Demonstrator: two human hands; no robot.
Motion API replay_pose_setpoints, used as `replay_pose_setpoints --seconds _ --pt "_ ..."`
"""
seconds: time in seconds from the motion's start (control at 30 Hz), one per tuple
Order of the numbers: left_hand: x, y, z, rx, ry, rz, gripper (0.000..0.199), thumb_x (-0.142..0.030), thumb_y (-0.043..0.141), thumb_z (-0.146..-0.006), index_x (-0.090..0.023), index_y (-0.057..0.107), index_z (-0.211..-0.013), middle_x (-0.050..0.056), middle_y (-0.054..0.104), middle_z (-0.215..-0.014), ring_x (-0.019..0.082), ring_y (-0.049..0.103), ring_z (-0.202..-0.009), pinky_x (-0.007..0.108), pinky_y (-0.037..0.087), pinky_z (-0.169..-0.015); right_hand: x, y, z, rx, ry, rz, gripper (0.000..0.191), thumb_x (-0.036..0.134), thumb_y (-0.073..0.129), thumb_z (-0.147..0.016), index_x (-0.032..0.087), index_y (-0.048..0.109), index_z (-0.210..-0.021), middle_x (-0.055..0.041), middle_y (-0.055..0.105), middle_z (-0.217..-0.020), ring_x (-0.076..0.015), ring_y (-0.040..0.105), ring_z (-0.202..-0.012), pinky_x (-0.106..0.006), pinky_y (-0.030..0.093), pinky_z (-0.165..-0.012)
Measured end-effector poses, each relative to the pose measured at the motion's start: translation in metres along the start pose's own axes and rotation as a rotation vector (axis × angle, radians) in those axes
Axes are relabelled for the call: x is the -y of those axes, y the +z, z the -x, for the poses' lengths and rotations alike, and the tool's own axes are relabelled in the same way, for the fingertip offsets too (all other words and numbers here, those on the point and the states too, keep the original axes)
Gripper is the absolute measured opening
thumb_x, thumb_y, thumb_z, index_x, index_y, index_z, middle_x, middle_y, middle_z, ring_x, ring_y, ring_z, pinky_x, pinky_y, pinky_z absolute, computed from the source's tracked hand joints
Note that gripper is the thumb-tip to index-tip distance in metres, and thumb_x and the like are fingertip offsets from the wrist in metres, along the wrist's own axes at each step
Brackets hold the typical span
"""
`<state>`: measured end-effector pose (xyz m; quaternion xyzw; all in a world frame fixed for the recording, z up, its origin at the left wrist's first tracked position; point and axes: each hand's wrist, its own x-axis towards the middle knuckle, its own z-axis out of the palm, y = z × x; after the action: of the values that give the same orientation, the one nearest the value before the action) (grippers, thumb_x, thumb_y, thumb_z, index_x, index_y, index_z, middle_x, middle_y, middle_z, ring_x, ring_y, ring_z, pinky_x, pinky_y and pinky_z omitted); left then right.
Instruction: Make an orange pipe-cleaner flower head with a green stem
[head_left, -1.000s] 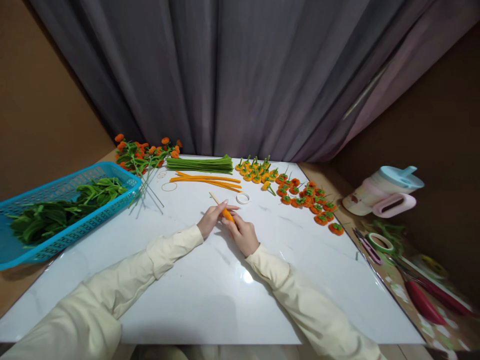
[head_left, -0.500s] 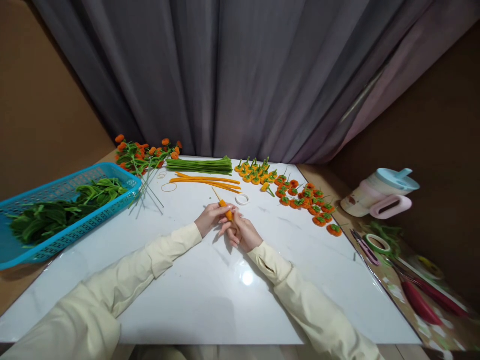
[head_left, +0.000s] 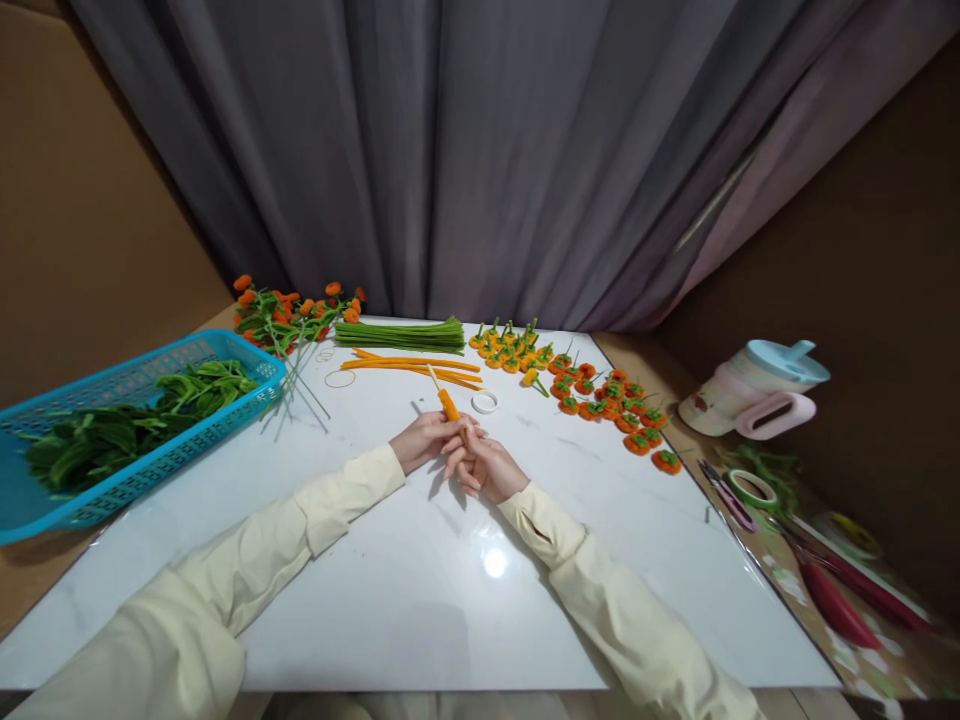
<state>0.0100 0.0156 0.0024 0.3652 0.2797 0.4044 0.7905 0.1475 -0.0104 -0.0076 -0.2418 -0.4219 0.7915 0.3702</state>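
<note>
Near the middle of the white table (head_left: 360, 600), my left hand (head_left: 426, 440) pinches a thin stick wrapped in orange fuzzy stem (head_left: 448, 404). My right hand (head_left: 487, 466) meets it from the right, its fingers curled around the stick's lower end. The stick's pale tip points up and away. Just beyond lie a white tape ring (head_left: 484, 401) and loose orange stems (head_left: 405, 364). Behind them rests a bundle of green stems (head_left: 399, 335). To the right are yellow flower heads (head_left: 511, 362) and orange flower heads (head_left: 611, 400).
A blue basket (head_left: 187, 445) of green leaves stands at the left. Orange flowers (head_left: 281, 310) with wire stems lie behind it. On the right are a tumbler (head_left: 739, 390), green tape (head_left: 752, 488), small snips (head_left: 726, 496) and red-handled pliers (head_left: 836, 605). A curtain hangs behind.
The orange-wrapped part now shows more above my fingers, and the stick has shifted slightly. Both hands stay together in nearly the same place.
</note>
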Motion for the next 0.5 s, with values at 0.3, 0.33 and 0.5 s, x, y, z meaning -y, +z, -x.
replay_pose_setpoints --seconds 0.3,0.33,0.5 --pt "-0.0010 -0.0013 -0.0004 -0.083 0.040 -0.007 0.014 -0.019 0.067 -0.073 -0.007 0.064 -0.079 0.012 0.070 -0.075 0.016 0.065 -0.068 0.025 0.048 -0.070 0.0009 0.0026 -0.0001 -0.018 0.019 0.015 0.044 0.056 0.060 -0.073 0.012 0.055 -0.069 -0.0073 0.066 -0.058 -0.0050 0.032 -0.029 -0.018 0.031 -0.028" --pt "-0.0010 -0.0012 -0.0003 -0.089 0.044 -0.008 0.013 -0.018 0.068 -0.073 -0.007 0.064 -0.079 0.012 0.070 -0.075 0.017 0.065 -0.070 0.025 0.048 -0.071 0.0008 0.0022 -0.0001 -0.022 0.022 0.018 0.044 0.056 0.060 -0.073 0.012 0.056 -0.068 -0.0075 0.066 -0.057 -0.0050 0.032 -0.029 -0.018 0.031 -0.028" --pt "-0.0024 -0.0013 0.0004 -0.084 0.049 -0.001 0.015 -0.016 0.068 -0.071 -0.006 0.065 -0.082 0.014 0.070 -0.079 0.021 0.065 -0.078 0.030 0.045 -0.080 0.0003 0.0011 0.0005 -0.036 0.027 0.037 0.045 0.056 0.061 -0.072 0.012 0.055 -0.068 -0.0079 0.066 -0.056 -0.0052 0.032 -0.029 -0.018 0.030 -0.028"
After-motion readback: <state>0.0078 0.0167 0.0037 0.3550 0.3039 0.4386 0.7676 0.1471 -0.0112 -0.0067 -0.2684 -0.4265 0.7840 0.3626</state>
